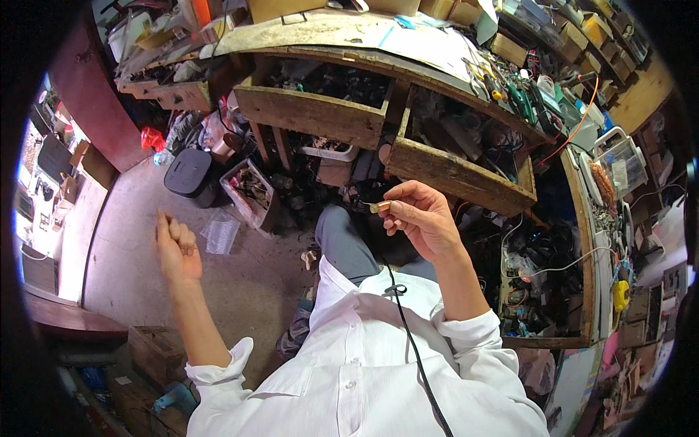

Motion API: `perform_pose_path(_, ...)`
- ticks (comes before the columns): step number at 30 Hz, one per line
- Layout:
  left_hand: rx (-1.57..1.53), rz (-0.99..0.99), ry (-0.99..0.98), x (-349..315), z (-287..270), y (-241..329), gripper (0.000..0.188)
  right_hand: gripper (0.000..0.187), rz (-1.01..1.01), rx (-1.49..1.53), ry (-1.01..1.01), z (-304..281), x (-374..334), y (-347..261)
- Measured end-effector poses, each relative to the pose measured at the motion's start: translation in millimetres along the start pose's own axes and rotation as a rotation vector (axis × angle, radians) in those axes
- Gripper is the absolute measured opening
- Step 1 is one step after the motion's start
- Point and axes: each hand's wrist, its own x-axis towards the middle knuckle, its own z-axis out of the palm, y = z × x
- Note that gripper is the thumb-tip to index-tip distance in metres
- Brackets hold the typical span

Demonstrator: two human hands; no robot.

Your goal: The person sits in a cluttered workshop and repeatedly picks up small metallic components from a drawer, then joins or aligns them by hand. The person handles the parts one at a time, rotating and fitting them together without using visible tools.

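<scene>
My right hand [422, 218] is raised in front of the open drawers. Its thumb and forefinger pinch a small brass-coloured cylindrical piece [379, 207], with a thin bit sticking out at its left end. Off to the left, my left hand [177, 246] is held up over the floor, apart from the right one. Its fingers are curled in, and whatever they may hold is hidden or too small to name.
Two wooden drawers [313, 113] [466, 171] stand pulled out from the cluttered workbench [306, 33]. Beneath are a black bin [188, 173] and a box of scraps [250, 195]. A parts-filled drawer [546, 341] lies right. A black cord [411, 342] hangs down my shirt.
</scene>
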Motion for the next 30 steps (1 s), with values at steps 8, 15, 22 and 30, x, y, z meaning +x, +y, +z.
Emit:
perform_pose_path(8, 0.361, -0.058, -0.361, 13, 86, -6, 0.024, 0.018, -0.043, -0.184, -0.058, -19, 8, -16)
perform_pose_path(15, 0.846, 0.372, -0.808, 60, 272, -97, 0.024, 0.017, -0.043, -0.379, -0.078, -74, 48, -52)
perform_pose_path(22, 1.052, 0.664, -0.970, 90, 387, -138, 0.025, 0.013, -0.311, -0.587, 0.285, -166, 63, -88)
perform_pose_path(30, 1.103, 0.984, -1.031, 134, 502, -162, 0.023, 0.011, -0.238, -0.530, 0.304, -166, 73, -83)
